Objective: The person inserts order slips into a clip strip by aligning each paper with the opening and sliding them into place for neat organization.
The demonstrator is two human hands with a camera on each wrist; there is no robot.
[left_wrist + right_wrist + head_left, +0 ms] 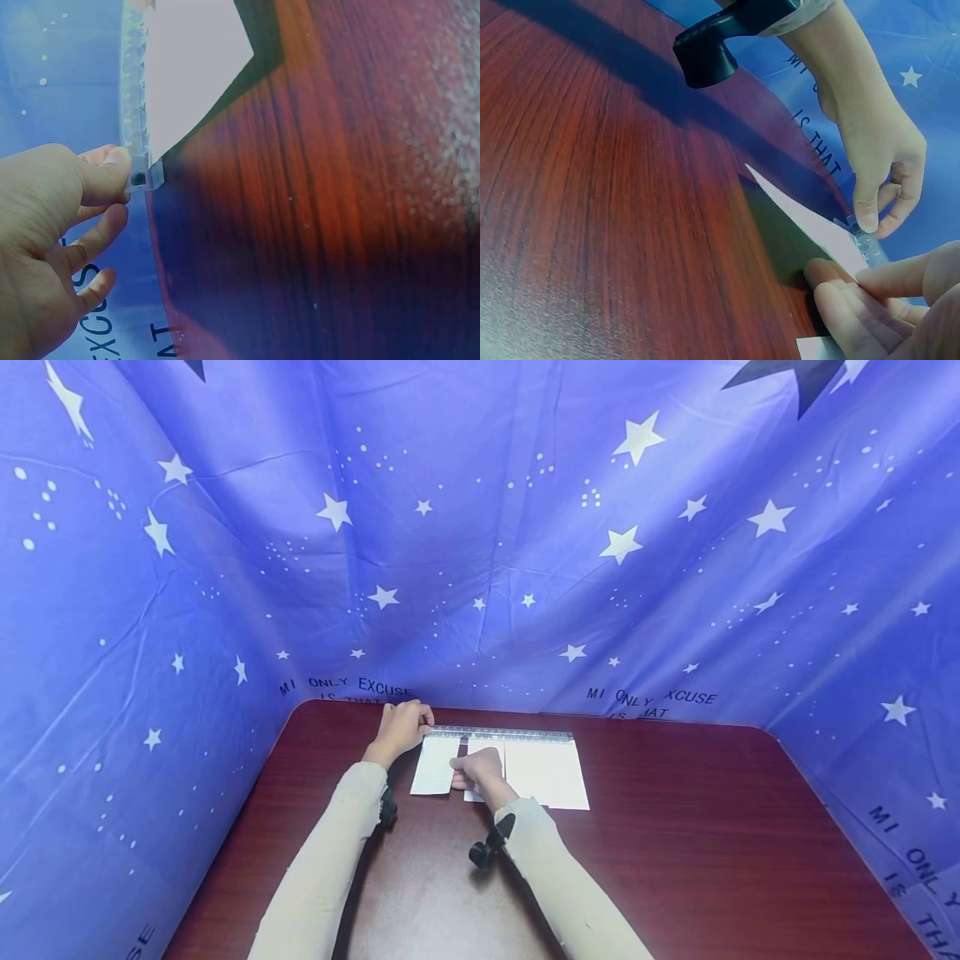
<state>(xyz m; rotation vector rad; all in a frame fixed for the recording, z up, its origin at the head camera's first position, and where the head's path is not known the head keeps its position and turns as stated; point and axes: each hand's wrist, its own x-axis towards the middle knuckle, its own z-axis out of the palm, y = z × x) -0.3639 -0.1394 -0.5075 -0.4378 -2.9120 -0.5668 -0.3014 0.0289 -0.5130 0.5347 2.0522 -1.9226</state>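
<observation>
A clear, ridged plastic strip [510, 734] runs along the far edge of several white sheets of paper. Thumb and fingertips of my left hand [401, 729] pinch its left end, seen up close in the left wrist view as a see-through end piece [142, 174]. The left sheet [432, 768] lies apart from the wider right sheet [547, 775]. My right hand [482, 767] pinches the left sheet's right edge, the thumb on one face and curled fingers on the other. In the right wrist view this sheet [814, 225] is lifted at a slant above the table.
The brown wood-grain table [697, 843] spreads out to the right and toward me. A blue star-printed curtain [480, 527] hangs round its back and sides, close behind the strip. Black camera mounts [491, 843] sit on both wrists.
</observation>
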